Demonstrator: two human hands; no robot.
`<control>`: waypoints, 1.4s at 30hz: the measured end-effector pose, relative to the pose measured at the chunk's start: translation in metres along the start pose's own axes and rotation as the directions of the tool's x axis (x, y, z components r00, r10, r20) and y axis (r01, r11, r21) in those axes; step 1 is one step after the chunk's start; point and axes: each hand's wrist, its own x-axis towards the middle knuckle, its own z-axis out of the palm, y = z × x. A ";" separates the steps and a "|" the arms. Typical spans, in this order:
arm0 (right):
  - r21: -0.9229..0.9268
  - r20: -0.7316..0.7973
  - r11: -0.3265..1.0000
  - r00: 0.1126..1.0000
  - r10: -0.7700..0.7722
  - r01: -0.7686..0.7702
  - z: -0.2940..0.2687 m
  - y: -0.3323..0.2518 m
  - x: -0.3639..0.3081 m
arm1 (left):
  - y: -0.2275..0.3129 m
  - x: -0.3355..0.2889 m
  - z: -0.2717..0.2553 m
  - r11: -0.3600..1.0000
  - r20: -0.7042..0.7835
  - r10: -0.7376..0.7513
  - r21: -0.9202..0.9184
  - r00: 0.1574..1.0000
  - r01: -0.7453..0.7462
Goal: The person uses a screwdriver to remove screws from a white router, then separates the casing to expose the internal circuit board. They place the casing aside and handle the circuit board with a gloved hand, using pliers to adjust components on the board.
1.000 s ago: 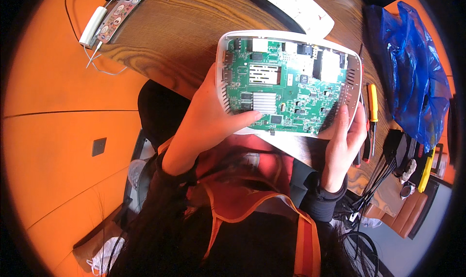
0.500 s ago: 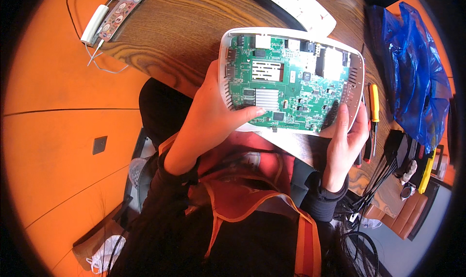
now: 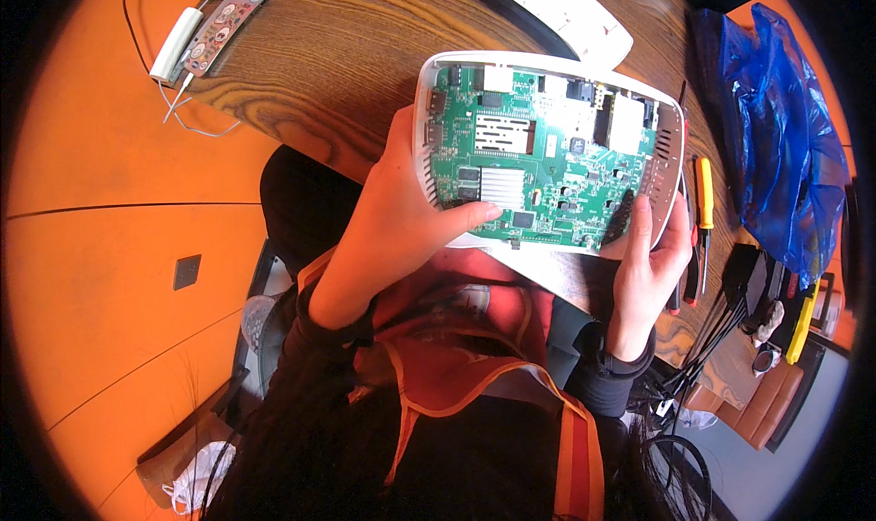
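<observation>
Between my two hands is an opened white plastic device housing point(image 3: 672, 147) with a green circuit board point(image 3: 570, 179) inside it, tilted so the board faces me. My left hand point(image 3: 411, 197) grips the left side, its thumb lying over the board beside a silver finned heat sink point(image 3: 502, 188). My right hand point(image 3: 652, 247) holds the lower right corner, thumb on the inner vented wall and fingers behind the rim. Metal-cased ports line the housing's far edge. The fingers under the housing are hidden.
A white curved cover point(image 3: 566, 15) lies at the back of the wooden table point(image 3: 347, 37). To the right are a yellow-handled screwdriver point(image 3: 703, 192), a blue plastic bag point(image 3: 776, 147) and black cables point(image 3: 712, 329). A patterned phone point(image 3: 228, 28) with a white cable sits far left.
Almost nothing differs. My hands keep the same grip, and the housing has barely shifted.
</observation>
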 end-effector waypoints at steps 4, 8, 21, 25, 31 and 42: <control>0.006 0.007 1.000 1.000 0.000 0.000 0.001 0.000 0.001 | 0.001 -0.001 0.001 1.000 -0.010 -0.024 0.012 1.000 0.024; 0.038 0.006 0.999 1.000 -0.028 0.027 0.003 0.002 0.001 | 0.004 -0.003 0.002 1.000 -0.021 -0.010 0.019 1.000 0.010; -0.025 0.002 0.998 0.998 -0.055 0.055 0.002 0.002 0.001 | -0.001 -0.005 0.003 0.999 -0.046 0.036 0.026 0.998 -0.035; -0.010 -0.004 0.999 0.999 -0.049 0.049 0.002 0.002 0.001 | -0.001 -0.006 0.003 0.999 -0.060 0.034 0.031 0.998 -0.032; -0.137 -0.009 0.990 0.999 -0.041 0.040 0.005 0.004 0.001 | 0.004 -0.005 0.005 1.000 -0.104 0.017 -0.006 0.994 -0.018; -0.314 -0.064 0.949 0.998 -0.025 0.003 0.003 0.015 0.000 | 0.030 -0.014 0.011 0.602 0.133 0.338 0.731 0.932 -0.323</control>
